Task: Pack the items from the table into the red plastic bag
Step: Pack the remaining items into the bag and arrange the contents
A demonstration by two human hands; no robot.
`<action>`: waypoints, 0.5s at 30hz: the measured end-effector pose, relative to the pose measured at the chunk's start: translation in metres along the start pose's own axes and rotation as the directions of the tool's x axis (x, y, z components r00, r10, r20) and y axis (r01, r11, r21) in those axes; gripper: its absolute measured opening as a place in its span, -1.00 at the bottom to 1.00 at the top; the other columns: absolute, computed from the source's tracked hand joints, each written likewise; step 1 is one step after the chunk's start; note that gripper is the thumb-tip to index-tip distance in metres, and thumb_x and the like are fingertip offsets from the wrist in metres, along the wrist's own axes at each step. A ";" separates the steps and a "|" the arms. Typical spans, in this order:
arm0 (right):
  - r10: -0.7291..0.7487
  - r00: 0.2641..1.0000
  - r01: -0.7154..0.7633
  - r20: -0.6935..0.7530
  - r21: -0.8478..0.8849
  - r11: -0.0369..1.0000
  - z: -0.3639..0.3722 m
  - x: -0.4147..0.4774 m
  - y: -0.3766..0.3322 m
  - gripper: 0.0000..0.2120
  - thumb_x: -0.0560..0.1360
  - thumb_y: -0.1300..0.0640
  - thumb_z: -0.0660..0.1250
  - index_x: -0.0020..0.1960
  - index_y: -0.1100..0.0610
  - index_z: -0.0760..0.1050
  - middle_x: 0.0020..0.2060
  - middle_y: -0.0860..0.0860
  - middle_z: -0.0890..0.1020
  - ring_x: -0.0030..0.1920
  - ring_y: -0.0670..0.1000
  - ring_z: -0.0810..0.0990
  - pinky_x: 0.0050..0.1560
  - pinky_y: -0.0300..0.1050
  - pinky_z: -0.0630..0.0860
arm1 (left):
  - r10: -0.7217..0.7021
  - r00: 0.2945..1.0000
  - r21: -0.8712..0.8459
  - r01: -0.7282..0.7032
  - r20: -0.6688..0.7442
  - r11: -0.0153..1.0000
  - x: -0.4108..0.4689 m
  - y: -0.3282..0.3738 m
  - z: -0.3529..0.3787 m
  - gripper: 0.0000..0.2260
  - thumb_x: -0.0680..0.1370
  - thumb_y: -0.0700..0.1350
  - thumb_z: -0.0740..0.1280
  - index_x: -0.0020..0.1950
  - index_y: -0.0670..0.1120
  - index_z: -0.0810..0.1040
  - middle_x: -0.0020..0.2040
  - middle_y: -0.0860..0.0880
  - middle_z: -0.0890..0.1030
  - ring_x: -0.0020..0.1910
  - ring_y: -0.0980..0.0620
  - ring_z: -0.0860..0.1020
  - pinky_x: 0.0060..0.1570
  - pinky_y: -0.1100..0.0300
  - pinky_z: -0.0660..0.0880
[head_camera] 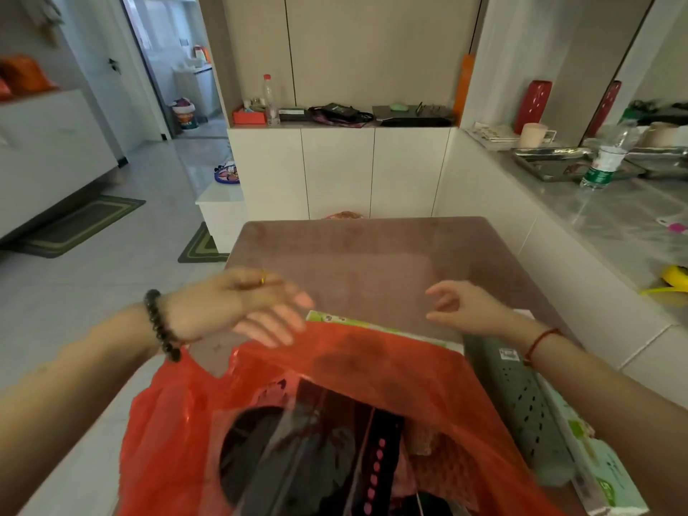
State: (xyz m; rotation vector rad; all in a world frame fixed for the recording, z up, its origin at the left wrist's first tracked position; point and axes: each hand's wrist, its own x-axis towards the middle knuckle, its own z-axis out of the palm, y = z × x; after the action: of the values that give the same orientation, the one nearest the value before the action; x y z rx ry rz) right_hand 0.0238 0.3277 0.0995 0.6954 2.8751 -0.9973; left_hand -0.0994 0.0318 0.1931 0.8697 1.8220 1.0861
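Note:
The red plastic bag (372, 370) sits open at the near edge of the brown table (372, 255), with dark packages and a black box with pink dots (376, 463) inside. My left hand (260, 307) hovers over the bag's far left rim, fingers spread, holding nothing. My right hand (465, 307) floats above the table to the right of the bag, fingers loosely curled and empty. A grey-green perforated roll (521, 404) and a white-green box (603, 474) lie beside the bag on the right. A flat green-edged package (357, 322) pokes out behind the bag.
A grey counter (614, 217) runs along the right with a water bottle (607, 158), metal trays and a yellow object (670, 281). White cabinets (335, 169) stand behind the table. Tiled floor with mats lies to the left.

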 end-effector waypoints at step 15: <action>-0.041 0.983 0.133 0.180 -0.543 0.829 0.087 0.097 0.065 -0.60 0.55 0.12 0.16 0.34 0.23 0.25 0.30 0.19 0.43 0.29 0.16 0.43 0.24 -0.02 0.36 | -0.171 0.973 0.250 0.206 -0.154 0.946 0.116 -0.064 -0.016 -0.68 0.58 -0.03 0.17 0.33 0.01 0.34 0.13 0.02 0.47 0.05 0.06 0.50 -0.08 0.34 0.43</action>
State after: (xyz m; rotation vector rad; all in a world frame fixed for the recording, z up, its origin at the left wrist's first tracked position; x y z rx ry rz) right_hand -0.0474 0.3611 -0.0234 0.4108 2.8399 -0.1647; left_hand -0.1720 0.1011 0.1053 0.7697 2.1480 0.8051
